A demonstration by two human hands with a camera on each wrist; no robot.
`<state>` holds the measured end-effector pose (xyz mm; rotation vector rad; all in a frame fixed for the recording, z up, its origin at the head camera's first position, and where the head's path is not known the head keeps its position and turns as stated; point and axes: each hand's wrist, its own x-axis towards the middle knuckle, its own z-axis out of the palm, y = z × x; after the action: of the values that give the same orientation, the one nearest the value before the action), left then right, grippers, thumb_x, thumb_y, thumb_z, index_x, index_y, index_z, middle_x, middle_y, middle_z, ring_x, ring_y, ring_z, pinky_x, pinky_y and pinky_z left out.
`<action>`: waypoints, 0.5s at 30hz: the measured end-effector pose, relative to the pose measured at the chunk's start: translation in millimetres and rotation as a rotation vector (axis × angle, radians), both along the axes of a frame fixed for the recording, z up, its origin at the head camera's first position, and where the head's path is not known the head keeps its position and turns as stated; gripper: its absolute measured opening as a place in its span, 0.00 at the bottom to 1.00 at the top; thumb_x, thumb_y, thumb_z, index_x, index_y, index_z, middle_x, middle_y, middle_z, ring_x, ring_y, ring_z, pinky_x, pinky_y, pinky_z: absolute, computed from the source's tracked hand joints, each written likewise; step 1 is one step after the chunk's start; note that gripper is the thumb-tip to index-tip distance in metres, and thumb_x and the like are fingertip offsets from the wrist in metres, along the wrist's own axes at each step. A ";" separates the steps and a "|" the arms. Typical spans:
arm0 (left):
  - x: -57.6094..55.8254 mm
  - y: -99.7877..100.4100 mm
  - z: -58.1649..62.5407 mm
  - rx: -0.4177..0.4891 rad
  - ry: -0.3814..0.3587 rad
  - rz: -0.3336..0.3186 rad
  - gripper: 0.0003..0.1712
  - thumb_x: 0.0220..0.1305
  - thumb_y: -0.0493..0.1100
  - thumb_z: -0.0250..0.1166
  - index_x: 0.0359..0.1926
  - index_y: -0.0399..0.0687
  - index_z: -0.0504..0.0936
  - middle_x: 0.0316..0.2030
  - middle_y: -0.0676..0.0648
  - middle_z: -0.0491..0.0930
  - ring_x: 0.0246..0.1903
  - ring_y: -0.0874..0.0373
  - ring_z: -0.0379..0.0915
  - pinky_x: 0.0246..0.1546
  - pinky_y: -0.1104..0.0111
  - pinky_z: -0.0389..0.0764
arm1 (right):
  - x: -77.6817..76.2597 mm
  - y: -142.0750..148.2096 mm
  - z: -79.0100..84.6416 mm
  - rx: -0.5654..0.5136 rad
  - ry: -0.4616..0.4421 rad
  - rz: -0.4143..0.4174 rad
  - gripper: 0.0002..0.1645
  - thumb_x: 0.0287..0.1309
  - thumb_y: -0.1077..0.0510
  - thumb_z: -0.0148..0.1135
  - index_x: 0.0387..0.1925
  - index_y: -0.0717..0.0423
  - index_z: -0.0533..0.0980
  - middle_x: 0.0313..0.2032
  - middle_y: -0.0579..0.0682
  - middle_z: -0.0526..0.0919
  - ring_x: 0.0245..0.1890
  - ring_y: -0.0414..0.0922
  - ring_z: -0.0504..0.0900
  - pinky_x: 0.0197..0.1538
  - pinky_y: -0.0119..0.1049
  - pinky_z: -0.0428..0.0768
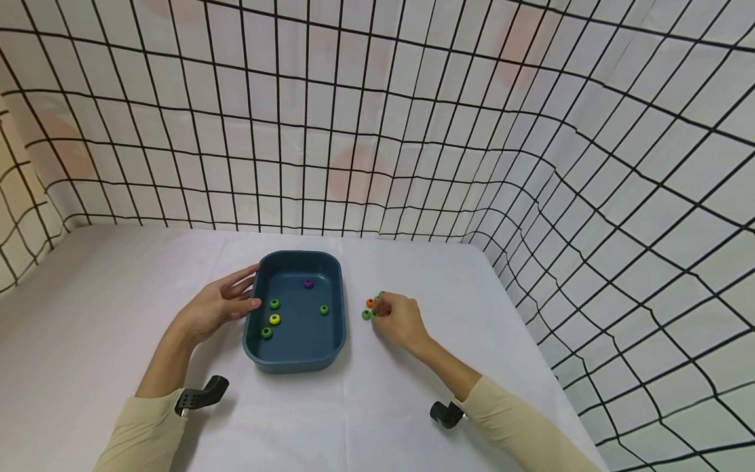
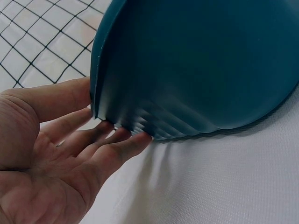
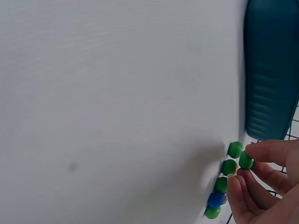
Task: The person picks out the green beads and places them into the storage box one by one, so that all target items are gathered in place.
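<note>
A blue rectangular tray [image 1: 295,362] stands upright on the white cloth with several beads lying apart inside it. My left hand [image 1: 209,309] rests against its left side, the fingers [image 2: 124,147] fairly straight on the outer wall and the thumb at the rim. To the right of the tray, my right hand [image 1: 404,321] pinches a green bead [image 3: 246,160] between its fingertips. Close by on the cloth lie an orange bead [image 1: 370,303], several green beads [image 3: 229,167] and a blue bead [image 3: 216,199]; the hand partly hides this group in the head view.
Inside the tray are a purple bead [image 1: 309,283], a yellow bead [image 1: 274,319] and several green beads [image 1: 267,333]. Black netting [image 1: 366,131] over pale sheeting closes off the back and sides of the cloth-covered table [image 1: 377,419].
</note>
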<state>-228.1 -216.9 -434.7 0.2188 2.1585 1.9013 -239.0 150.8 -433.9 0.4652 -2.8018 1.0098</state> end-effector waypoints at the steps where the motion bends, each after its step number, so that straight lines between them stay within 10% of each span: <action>1: 0.2 0.2 0.1 0.000 0.001 -0.004 0.50 0.67 0.36 0.67 0.81 0.49 0.48 0.79 0.34 0.46 0.77 0.35 0.46 0.65 0.49 0.68 | -0.1 -0.7 1.5 0.001 0.002 0.000 0.07 0.49 0.69 0.70 0.32 0.58 0.84 0.29 0.51 0.88 0.31 0.43 0.84 0.37 0.38 0.84; 15: -0.1 -1.5 0.3 0.012 -0.003 -0.008 0.50 0.68 0.34 0.66 0.81 0.49 0.47 0.80 0.35 0.45 0.77 0.35 0.46 0.63 0.55 0.70 | -6.1 -23.3 29.5 -0.041 0.027 0.035 0.05 0.51 0.66 0.70 0.31 0.55 0.84 0.29 0.49 0.89 0.31 0.42 0.85 0.36 0.36 0.82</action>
<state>-228.2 -218.4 -434.5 0.2259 2.1422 1.9092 -245.2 127.5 -404.4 0.5200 -2.7529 1.0577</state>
